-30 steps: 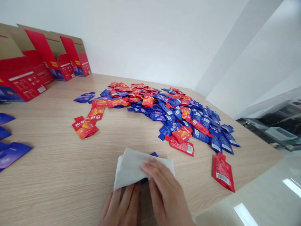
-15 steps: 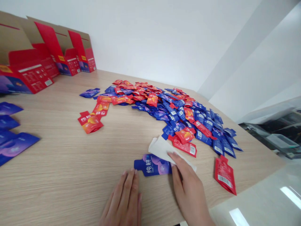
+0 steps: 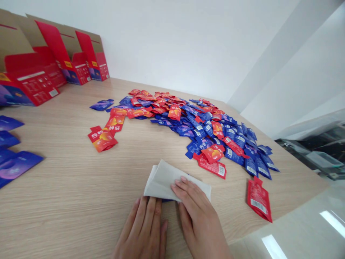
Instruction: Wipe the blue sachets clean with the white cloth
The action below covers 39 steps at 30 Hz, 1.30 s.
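A folded white cloth [image 3: 164, 177] lies over a blue-purple pouch [image 3: 167, 200], hiding nearly all of it apart from a strip at the near edge. My right hand [image 3: 198, 212] has its fingers on top of the cloth and its thumb at the near edge, gripping it against the pouch. Flat and stretched out on the table, my left hand [image 3: 144, 228] has its fingertips tucked at the cloth's near left edge. Whether those fingertips touch the pouch is hidden.
A large heap of red and blue pouches [image 3: 199, 124] curves across the table [image 3: 67, 194]. Single red pouches lie to the left [image 3: 102, 139] and right [image 3: 259, 199]. Blue pouches [image 3: 20, 163] line the left edge. Several open red cartons [image 3: 31, 81] stand back left.
My right hand has slid the cloth leftward across the pouch, covering its printed face. My left hand stays nearly in place, its fingertips now at the cloth's edge.
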Each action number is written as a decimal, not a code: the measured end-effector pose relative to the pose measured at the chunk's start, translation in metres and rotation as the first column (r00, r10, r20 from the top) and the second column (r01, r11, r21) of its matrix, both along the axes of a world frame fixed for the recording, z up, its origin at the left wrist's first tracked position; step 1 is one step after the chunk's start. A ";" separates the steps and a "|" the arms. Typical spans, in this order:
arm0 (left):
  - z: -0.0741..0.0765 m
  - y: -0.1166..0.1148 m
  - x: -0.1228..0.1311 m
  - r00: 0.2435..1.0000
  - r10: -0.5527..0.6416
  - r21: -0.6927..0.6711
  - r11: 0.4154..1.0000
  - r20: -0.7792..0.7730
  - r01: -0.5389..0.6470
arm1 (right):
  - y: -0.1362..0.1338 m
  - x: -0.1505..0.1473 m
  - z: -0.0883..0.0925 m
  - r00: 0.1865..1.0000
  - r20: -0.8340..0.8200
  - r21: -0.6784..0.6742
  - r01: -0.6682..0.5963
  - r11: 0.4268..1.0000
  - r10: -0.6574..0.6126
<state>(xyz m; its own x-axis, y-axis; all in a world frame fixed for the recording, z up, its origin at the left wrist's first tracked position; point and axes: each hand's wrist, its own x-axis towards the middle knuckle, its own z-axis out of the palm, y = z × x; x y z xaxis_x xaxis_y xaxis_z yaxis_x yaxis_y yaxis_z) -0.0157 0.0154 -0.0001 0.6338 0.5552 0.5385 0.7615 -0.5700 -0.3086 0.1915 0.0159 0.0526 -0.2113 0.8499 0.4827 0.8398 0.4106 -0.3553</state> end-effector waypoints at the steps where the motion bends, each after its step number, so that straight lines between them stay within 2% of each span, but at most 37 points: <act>1: 0.001 0.000 0.001 1.000 0.018 0.000 1.000 0.002 -0.018 | -0.003 0.007 -0.001 0.999 0.000 -0.004 0.050 0.999 -0.050; 5: 0.006 -0.001 0.007 0.999 0.055 0.000 0.999 0.002 -0.055 | -0.011 0.032 0.000 0.949 -0.034 -0.001 0.315 0.949 -0.315; 7: 0.007 -0.001 0.009 0.998 0.060 0.005 0.998 0.004 -0.060 | -0.012 0.030 0.003 0.930 -0.062 0.005 0.363 0.932 -0.362; 9: 0.005 -0.001 0.009 0.998 0.059 0.001 0.998 0.001 -0.059 | -0.010 0.016 0.005 0.952 -0.086 0.024 0.298 0.954 -0.295; 11: 0.001 -0.001 0.009 0.999 0.033 -0.027 0.999 0.002 -0.033 | -0.005 -0.005 0.005 0.986 -0.082 0.063 0.152 0.986 -0.147; 13: -0.004 -0.002 0.007 0.998 0.044 -0.068 0.997 0.048 -0.041 | 0.001 -0.024 0.003 1.000 -0.031 0.088 0.001 0.996 0.001; 15: -0.006 -0.002 0.004 0.995 0.053 -0.080 0.996 0.086 -0.046 | 0.005 -0.035 -0.001 0.997 0.038 0.068 -0.074 0.995 0.072; 18: -0.004 -0.002 0.002 0.999 0.026 -0.038 0.999 0.035 -0.025 | 0.008 -0.029 -0.006 0.994 0.106 0.027 -0.016 1.000 0.013; 21: 0.001 -0.001 0.005 0.996 0.073 -0.014 0.997 0.047 -0.073 | 0.005 -0.005 -0.006 0.988 0.113 0.003 0.106 0.994 -0.105; 24: 0.003 0.001 0.008 0.997 0.065 -0.011 0.998 0.053 -0.064 | 0.002 0.017 -0.003 0.971 0.066 -0.035 0.233 0.972 -0.231; 27: 0.001 0.002 0.010 0.997 0.061 -0.001 0.998 0.051 -0.061 | 0.001 0.021 -0.002 0.950 -0.013 -0.030 0.313 0.949 -0.313; 29: -0.001 0.003 0.008 0.997 0.064 0.006 0.998 0.049 -0.064 | 0.002 0.011 -0.005 0.967 -0.028 0.007 0.253 0.968 -0.252; 32: -0.002 0.004 0.006 0.998 0.059 0.026 0.998 0.019 -0.060 | 0.005 -0.010 -0.014 0.997 0.074 0.062 0.005 0.998 -0.010; 34: -0.002 0.005 0.005 0.998 0.061 0.039 0.997 0.012 -0.062 | 0.008 -0.016 -0.021 0.985 0.152 0.053 -0.090 0.994 0.081; 36: -0.001 0.006 0.005 0.997 0.067 0.045 0.997 0.025 -0.068 | 0.010 -0.012 -0.026 0.983 0.176 0.027 -0.060 0.998 0.054; 39: -0.001 0.007 0.007 0.997 0.059 0.044 0.997 0.050 -0.061 | 0.008 0.014 -0.027 0.989 0.117 -0.012 0.089 0.996 -0.087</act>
<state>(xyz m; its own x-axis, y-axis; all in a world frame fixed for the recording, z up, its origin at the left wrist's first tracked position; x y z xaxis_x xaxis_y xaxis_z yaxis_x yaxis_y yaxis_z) -0.0089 0.0228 -0.0010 0.5724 0.5655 0.5938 0.8087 -0.5090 -0.2947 0.2059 0.0243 0.0260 -0.1887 0.8759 0.4440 0.9084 0.3275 -0.2598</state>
